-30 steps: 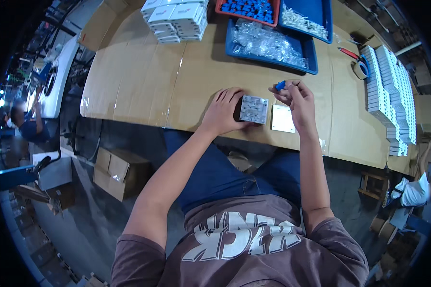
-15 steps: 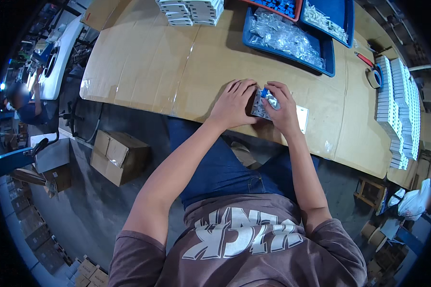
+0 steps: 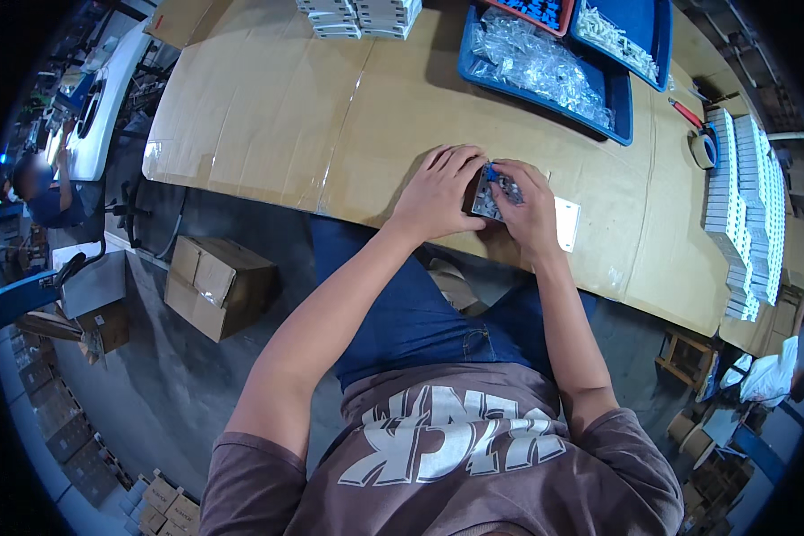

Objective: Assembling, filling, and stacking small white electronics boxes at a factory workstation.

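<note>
A small grey-and-white box-shaped unit with its inner parts showing rests on the cardboard-covered table near the front edge. My left hand grips it from the left, fingers curled over its far side and thumb along its near side. My right hand has its fingers closed over the unit's right part, at a small blue piece by its far edge. The fingers hide much of the unit. Partly behind my right hand lies a flat white plate.
Beyond my hands stands a blue tray of clear plastic parts, beside a red tray of blue pieces and another blue tray of white pieces. White units are stacked at the right and far left. A tape roll lies at right.
My right fingers have shifted slightly over the unit, and less of the blue piece shows between them. My left hand keeps its grip. The whole view has shifted a little.
</note>
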A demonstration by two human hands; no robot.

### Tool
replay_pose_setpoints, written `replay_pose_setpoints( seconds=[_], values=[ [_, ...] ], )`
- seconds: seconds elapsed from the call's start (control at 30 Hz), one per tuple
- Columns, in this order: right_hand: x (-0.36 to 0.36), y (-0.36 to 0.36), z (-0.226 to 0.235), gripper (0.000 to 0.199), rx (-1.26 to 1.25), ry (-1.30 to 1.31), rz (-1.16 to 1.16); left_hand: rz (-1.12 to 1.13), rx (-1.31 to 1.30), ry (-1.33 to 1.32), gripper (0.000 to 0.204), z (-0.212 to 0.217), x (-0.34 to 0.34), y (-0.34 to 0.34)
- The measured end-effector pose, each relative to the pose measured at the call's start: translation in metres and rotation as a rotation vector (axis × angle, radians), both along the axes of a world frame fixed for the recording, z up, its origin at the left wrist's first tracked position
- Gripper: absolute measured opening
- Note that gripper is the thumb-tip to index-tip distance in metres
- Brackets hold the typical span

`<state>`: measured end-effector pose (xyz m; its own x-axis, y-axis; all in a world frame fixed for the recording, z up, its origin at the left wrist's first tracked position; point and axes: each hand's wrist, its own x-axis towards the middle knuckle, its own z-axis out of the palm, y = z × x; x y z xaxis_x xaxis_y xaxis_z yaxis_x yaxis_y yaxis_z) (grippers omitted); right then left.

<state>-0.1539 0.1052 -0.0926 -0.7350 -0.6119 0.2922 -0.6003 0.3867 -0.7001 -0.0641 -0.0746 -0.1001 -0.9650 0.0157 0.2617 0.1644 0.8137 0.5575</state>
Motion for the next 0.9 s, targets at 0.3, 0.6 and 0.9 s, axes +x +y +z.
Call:
replay_pose_setpoints(
  seconds=[0.3, 0.6, 0.9],
  values=[
    [0.0, 0.0, -0.008, 0.029, -0.017, 0.023, -0.026, -0.001, 0.01, 0.001, 0.094, 0.0, -0.001, 0.0],
    [-0.003, -0.002, -0.008, 0.027, 0.081, 0.18, 0.03, -0.001, 0.016, -0.002, 0.093, -0.001, 0.0, 0.001],
    [0.008, 0.016, 0.016, 0.032, 0.336, 0.311, -0.04, 0.002, 0.004, 0.009, 0.084, 0.006, -0.003, 0.008]
  ],
)
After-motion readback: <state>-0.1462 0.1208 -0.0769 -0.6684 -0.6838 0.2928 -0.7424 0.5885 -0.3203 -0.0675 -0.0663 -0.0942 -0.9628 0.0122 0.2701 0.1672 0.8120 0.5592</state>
